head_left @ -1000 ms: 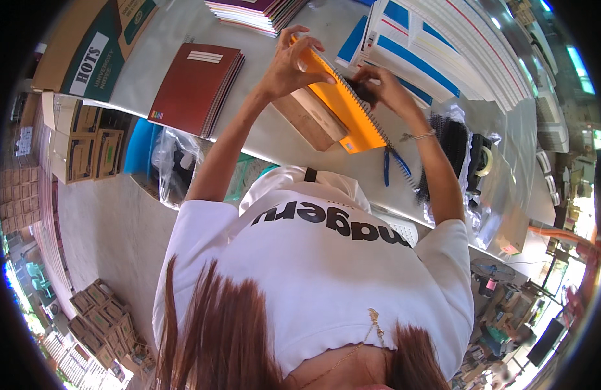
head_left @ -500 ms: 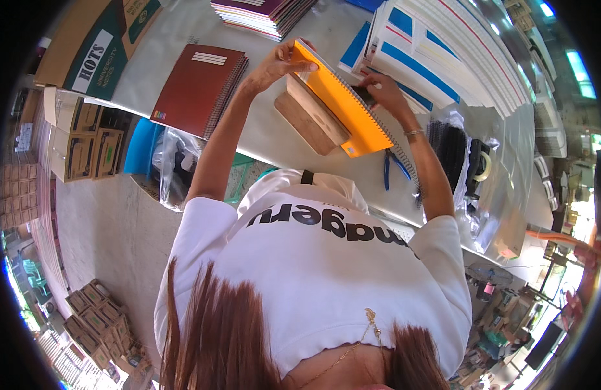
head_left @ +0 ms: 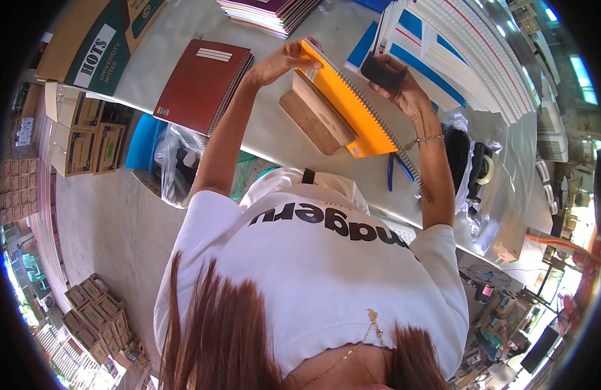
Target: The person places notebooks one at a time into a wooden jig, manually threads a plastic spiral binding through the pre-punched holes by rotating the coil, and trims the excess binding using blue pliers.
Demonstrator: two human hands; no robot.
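Note:
My left hand point(head_left: 289, 62) grips the far end of a yellow notebook point(head_left: 349, 107), thumb on its cover. The notebook leans tilted against a wooden block point(head_left: 317, 114) on the table. A dark wire spiral point(head_left: 378, 118) runs through the notebook's right edge, and its loose end trails past the near corner toward my right forearm. My right hand point(head_left: 408, 94) is closed around a dark, flat, block-like pad point(head_left: 383, 73), held apart from the spiral on its right side. Beside the near corner lie blue-handled pliers point(head_left: 393, 172), partly hidden by the wire.
A stack of brown spiral notebooks point(head_left: 200, 84) lies left, with more notebooks point(head_left: 271, 16) beyond. Fanned stacks of printed sheets point(head_left: 469, 58) fill the far right. Black spirals in plastic point(head_left: 455, 153) and a tape roll point(head_left: 484, 168) sit at right. A large carton point(head_left: 86, 49) stands far left.
My right hand has lifted away from the spiral to the right, carrying the dark pad, which is now more fully visible. My left hand keeps its hold on the notebook.

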